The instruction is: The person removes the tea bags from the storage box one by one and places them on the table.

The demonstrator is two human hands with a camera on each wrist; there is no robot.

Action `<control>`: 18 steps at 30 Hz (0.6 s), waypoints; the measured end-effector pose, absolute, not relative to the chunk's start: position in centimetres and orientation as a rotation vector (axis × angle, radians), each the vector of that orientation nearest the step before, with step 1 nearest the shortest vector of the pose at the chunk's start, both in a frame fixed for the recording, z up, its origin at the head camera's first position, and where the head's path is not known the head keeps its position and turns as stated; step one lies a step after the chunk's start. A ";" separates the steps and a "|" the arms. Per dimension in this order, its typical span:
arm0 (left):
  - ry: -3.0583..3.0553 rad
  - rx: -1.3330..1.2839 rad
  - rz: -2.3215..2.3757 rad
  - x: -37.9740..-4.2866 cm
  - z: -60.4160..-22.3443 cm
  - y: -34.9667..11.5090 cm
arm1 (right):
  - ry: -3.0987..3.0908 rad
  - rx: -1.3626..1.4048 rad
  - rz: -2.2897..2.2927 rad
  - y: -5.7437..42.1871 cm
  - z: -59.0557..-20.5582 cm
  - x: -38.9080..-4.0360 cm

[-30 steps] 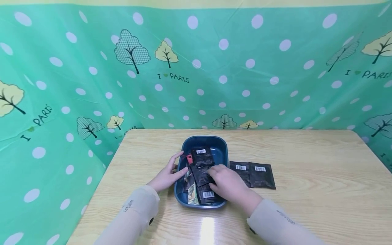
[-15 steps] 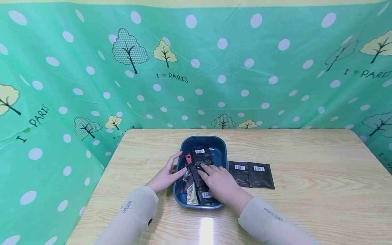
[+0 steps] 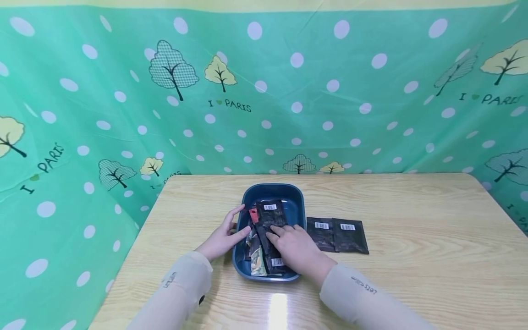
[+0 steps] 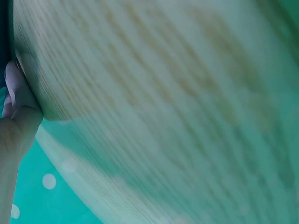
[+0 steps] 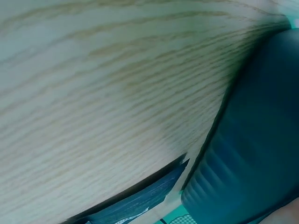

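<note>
In the bin [image 3: 294, 210] near the far edge of the tabletop [image 3: 416, 211], packets [image 3: 274, 216] could slide askew if the straight-fingered right hand [image 3: 296, 248] presses unevenly while the relaxed left hand [image 3: 222, 238] rests against the bin's left rim.

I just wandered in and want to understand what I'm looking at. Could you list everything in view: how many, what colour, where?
Bin: 1, dark blue, on the table
Black packets: at least 3, black, in the bin; some overlap, so no exact count
Red piece: 1 seen, red, at the bin's left, partly covered
Patterned packet: 1 seen, greenish, near end of the bin
Outer packets: 2, black, on the table right of the bin
Table: 1, pale wood, under everything
Backdrop: green, white-dotted, behind the table
Sleeves: 2, pale, on both forearms
Left hand: 1, at the bin's left rim
Right hand: 1, on the black packets
</note>
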State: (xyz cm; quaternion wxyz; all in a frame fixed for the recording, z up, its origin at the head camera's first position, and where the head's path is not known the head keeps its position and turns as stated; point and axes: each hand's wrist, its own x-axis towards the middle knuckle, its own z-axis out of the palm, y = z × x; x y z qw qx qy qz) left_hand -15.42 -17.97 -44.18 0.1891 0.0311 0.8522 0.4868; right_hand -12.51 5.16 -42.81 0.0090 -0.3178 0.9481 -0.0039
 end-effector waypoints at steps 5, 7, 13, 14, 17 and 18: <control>2.398 0.098 1.375 -15.5 -44.3 -18.1 | 2.987 -0.996 -0.032 5.1 -43.0 -12.6; 2.404 0.110 1.371 -15.5 -44.4 -18.2 | 2.997 -1.003 -0.051 5.1 -43.1 -12.7; 2.402 0.119 1.366 -15.6 -44.4 -18.1 | 3.008 -1.002 -0.104 5.1 -43.2 -12.8; 2.399 0.116 1.366 -15.6 -44.4 -18.1 | 3.009 -0.997 -0.111 5.2 -43.2 -12.8; 2.396 0.111 1.362 -15.6 -44.3 -18.1 | 3.029 -0.987 -0.145 5.2 -43.3 -12.8; 2.396 0.110 1.361 -15.6 -44.3 -18.1 | 3.038 -0.983 -0.163 5.2 -43.3 -12.7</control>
